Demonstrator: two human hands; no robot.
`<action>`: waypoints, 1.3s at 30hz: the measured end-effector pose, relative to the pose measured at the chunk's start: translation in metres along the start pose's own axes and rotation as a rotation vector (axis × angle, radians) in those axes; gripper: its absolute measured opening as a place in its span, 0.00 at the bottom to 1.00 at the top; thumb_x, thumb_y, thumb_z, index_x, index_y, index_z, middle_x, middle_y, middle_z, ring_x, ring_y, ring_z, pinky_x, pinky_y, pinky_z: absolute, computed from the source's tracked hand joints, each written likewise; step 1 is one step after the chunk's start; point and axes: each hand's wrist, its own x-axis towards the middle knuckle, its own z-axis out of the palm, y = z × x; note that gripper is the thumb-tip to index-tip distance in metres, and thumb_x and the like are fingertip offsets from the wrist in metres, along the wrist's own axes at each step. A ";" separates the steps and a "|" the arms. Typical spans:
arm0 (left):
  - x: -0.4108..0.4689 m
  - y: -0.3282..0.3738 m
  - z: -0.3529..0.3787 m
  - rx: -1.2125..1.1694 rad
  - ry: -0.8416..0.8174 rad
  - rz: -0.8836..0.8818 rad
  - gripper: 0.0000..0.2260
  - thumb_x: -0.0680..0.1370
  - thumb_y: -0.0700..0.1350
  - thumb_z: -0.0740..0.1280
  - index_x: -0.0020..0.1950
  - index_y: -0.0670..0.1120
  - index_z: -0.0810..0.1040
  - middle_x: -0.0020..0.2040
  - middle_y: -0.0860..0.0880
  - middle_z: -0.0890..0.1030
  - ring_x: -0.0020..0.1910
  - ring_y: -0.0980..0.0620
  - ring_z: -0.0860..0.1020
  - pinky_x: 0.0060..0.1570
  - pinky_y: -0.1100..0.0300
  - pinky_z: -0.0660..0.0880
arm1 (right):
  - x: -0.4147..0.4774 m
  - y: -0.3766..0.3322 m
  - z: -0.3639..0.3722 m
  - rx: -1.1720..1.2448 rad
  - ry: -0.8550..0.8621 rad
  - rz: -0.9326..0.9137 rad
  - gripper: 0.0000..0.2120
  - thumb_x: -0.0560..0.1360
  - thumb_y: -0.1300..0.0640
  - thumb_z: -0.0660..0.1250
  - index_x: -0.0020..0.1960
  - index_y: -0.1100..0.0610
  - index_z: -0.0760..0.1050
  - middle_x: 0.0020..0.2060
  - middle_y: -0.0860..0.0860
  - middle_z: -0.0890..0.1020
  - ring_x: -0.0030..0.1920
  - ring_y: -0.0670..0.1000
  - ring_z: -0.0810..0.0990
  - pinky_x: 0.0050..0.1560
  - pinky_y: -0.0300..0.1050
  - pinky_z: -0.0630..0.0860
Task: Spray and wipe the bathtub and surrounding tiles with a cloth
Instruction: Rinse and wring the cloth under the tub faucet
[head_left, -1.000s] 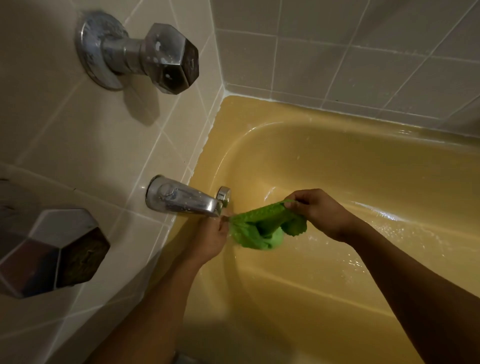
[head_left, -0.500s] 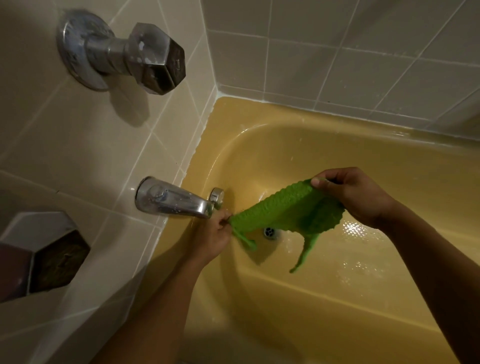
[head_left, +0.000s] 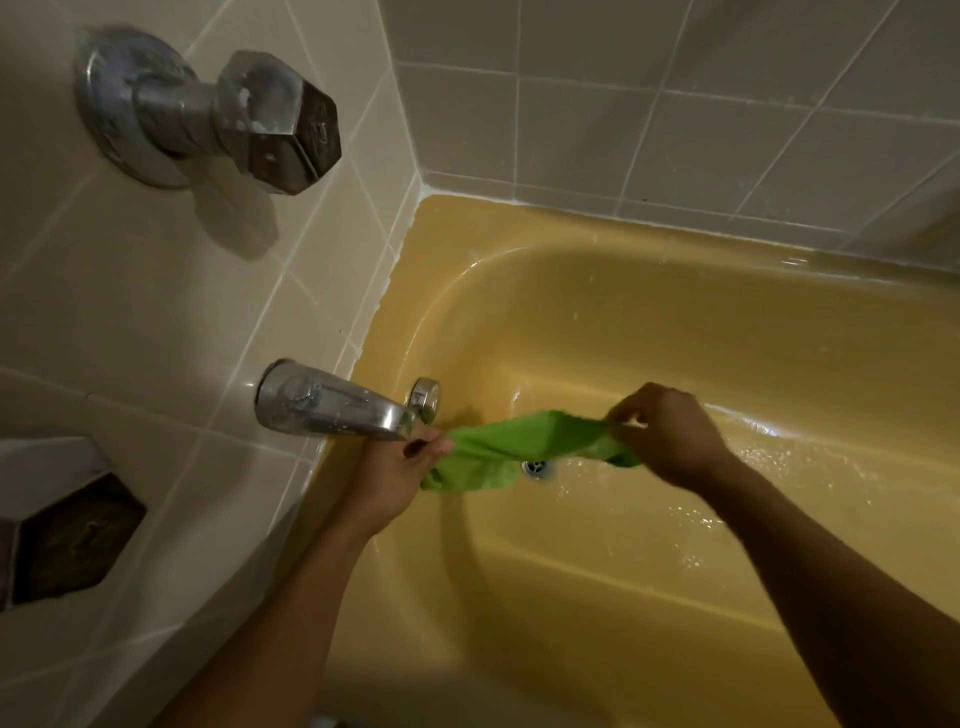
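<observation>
Green cloth (head_left: 511, 447): bunched into a loose rope and stretched between the two grips, held in the air over the tub floor, slack folds sagging below the line between them. Left grip (head_left: 395, 478): closed, fingers curled round one end of the cloth, thumb on top. Right grip (head_left: 670, 436): closed, thumb and fingertips pinching the other end, back of the hand upward. Drain (head_left: 535, 466): between the grips and beneath the cloth, partly hidden by it. Yellow bathtub (head_left: 519, 223): below and around both grips; wet, with droplets shining on the floor past the right grip. Chrome spout (head_left: 332, 405): its mouth just above the left grip; whether it touches the grip cannot be told. Small chrome knob (head_left: 426, 397): on the tub wall just above the left grip, beside the spout's tip. Upper tap handle (head_left: 270, 119): faceted, water-spotted, well above the left grip on the wall. Lower tap handle (head_left: 67, 530): well out beyond the left grip, nearest the onlooker. Wall tiles (head_left: 675, 78): pale, meeting the tub rim beyond both grips.
</observation>
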 end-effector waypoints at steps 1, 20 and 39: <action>-0.002 0.003 0.004 -0.032 0.011 0.016 0.10 0.79 0.36 0.70 0.46 0.51 0.81 0.39 0.59 0.84 0.41 0.69 0.80 0.43 0.74 0.73 | 0.000 -0.013 0.010 -0.037 -0.031 -0.085 0.14 0.76 0.54 0.74 0.61 0.48 0.82 0.61 0.51 0.82 0.58 0.53 0.78 0.58 0.49 0.76; -0.018 -0.004 -0.017 0.289 -0.066 0.041 0.09 0.80 0.42 0.72 0.57 0.53 0.80 0.46 0.60 0.80 0.42 0.75 0.76 0.48 0.75 0.74 | 0.006 -0.115 0.058 0.722 -0.051 -0.181 0.04 0.77 0.60 0.72 0.47 0.55 0.86 0.43 0.44 0.86 0.47 0.46 0.84 0.52 0.43 0.79; -0.001 0.004 -0.005 -0.405 0.005 -0.055 0.12 0.76 0.33 0.72 0.59 0.41 0.83 0.54 0.44 0.86 0.57 0.46 0.84 0.57 0.53 0.80 | 0.012 -0.119 0.060 0.314 -0.175 -0.372 0.14 0.74 0.58 0.76 0.58 0.54 0.84 0.52 0.49 0.86 0.52 0.47 0.82 0.57 0.47 0.78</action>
